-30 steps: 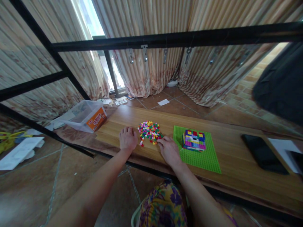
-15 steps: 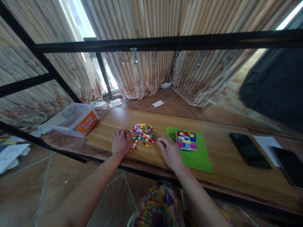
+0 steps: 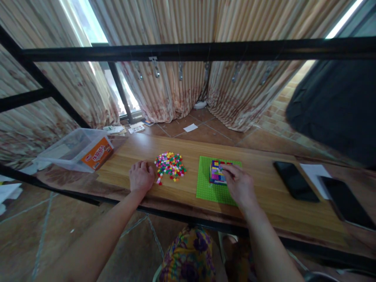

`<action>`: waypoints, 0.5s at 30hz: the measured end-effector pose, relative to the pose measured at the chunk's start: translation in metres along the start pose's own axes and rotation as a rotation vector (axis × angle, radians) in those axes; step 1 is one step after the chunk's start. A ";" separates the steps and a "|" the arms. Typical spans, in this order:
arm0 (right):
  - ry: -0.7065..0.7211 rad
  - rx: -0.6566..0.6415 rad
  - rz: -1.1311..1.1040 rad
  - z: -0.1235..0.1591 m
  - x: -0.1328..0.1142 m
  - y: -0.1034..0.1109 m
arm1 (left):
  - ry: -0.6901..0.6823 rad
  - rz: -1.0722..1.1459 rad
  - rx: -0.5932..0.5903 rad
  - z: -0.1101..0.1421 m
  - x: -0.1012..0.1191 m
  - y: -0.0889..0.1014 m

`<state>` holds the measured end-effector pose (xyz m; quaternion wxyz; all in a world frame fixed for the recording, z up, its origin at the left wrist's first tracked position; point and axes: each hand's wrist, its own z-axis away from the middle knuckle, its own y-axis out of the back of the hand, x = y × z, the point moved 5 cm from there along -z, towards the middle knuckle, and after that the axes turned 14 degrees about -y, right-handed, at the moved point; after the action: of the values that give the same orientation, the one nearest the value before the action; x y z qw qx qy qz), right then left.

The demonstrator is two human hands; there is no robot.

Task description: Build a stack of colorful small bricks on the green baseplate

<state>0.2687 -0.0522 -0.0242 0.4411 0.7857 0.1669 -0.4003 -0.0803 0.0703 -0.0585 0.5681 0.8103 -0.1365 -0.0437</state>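
From where I stand, the right hand (image 3: pixel 242 186) reaches over the green baseplate (image 3: pixel 205 188) from its near right corner, thumb and forefinger drawn close together at the top of the block build (image 3: pixel 216 174); whether a brick sits between them I cannot tell, as the hand hides the spot. The build stands on the baseplate, nearer its far edge than its near one, partly covered by those fingers; the baseplate lies right of the middle of the wooden board (image 3: pixel 182 192).

The left hand (image 3: pixel 141 177) rests by the board's near edge, towards its left end, fingers curled down and back uppermost; nothing shows in it, though its underside is hidden. Just beside it, between the two hands, lies the pile of loose bricks (image 3: pixel 169 165).

I'd judge the step in hand to be fitting or adjusting a piece on the build's top layer; that calls for lining up with the studs, a straight press down, then lifting the fingertips clear without nudging the neighbouring bricks.
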 end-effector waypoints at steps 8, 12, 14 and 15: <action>-0.014 0.020 0.138 -0.001 0.002 -0.012 | 0.021 0.001 -0.015 0.000 0.001 0.000; -0.070 0.035 0.113 -0.003 0.003 -0.012 | 0.015 0.011 -0.018 0.001 0.002 0.001; -0.085 0.030 0.099 -0.003 0.004 -0.013 | 0.016 0.015 -0.017 0.001 0.003 0.001; -0.095 0.022 0.090 -0.003 0.005 -0.013 | 0.017 0.017 -0.015 0.001 0.003 0.001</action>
<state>0.2656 -0.0429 -0.0347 0.4573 0.7774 0.1057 -0.4187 -0.0782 0.0684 -0.0573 0.5756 0.8053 -0.1382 -0.0331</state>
